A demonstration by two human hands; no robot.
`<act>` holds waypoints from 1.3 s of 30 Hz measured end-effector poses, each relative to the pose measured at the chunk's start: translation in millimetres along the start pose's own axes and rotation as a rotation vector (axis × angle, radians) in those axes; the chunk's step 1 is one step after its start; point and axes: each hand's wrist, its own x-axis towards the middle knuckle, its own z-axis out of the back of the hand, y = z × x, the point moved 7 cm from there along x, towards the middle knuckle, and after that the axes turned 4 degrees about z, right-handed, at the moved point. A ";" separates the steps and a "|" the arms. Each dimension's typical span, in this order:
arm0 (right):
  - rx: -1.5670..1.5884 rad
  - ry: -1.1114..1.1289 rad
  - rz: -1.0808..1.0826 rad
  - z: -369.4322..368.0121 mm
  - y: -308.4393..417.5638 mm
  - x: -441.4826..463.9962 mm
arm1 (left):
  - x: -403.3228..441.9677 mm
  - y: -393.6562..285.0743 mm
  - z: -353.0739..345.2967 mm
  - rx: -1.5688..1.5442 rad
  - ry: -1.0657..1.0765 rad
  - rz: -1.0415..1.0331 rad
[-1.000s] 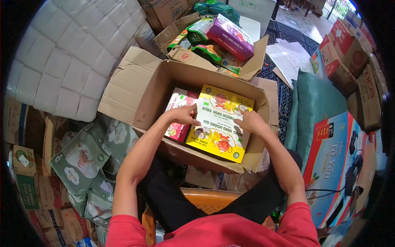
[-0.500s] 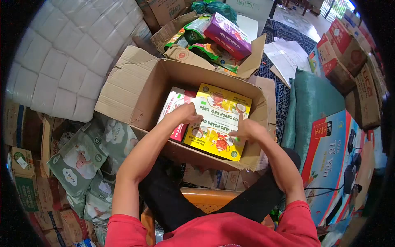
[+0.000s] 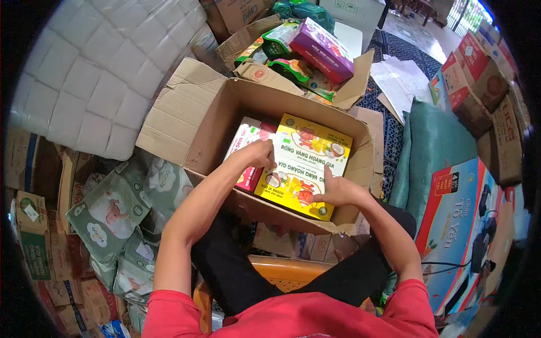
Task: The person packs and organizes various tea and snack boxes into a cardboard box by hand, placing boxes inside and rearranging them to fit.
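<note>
An open cardboard box stands in front of me with its left flap folded out. Inside it lie a yellow box with white panels and, to its left, a pink and white box. My left hand is at the yellow box's left edge, fingers bent down where the two boxes meet; what the fingertips hold, if anything, is hidden. My right hand rests over the right part of the yellow box, thumb and fingers apart, gripping nothing.
Behind stands another carton with a purple box and pouches. Green-grey packages lie at left below white wrapped packs. At right are a green sack, a blue and red carton and stacked cartons.
My right hand has moved down and toward me over the yellow box. My left hand stays near the yellow box's left edge. The whole view has shifted slightly.
</note>
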 end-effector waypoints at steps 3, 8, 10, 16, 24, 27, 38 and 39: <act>0.073 -0.057 0.063 -0.3 6.8 7.5 | 9.6 6.6 -0.1 0.010 -0.002 -0.004; 0.001 -0.022 0.161 -8.2 11.0 16.9 | 7.3 9.0 3.8 0.046 -0.161 -0.076; 0.040 0.003 0.138 -6.0 17.8 11.5 | 8.1 9.2 7.5 0.126 -0.195 -0.089; 0.114 -0.025 0.087 -11.7 39.7 -1.0 | 9.3 11.7 4.4 0.105 -0.154 -0.110; -0.054 -0.040 0.022 -41.8 54.6 -2.0 | 5.3 8.5 8.2 0.107 -0.138 -0.082; -0.040 -0.032 0.053 -45.4 53.1 2.3 | 10.2 12.5 6.0 0.134 -0.131 -0.057; -0.303 -0.279 0.251 -2.2 49.5 3.8 | 7.0 8.4 4.1 0.001 -0.098 -0.059; -0.293 -0.284 0.245 3.9 47.2 4.6 | 5.6 7.4 5.2 0.007 -0.105 -0.064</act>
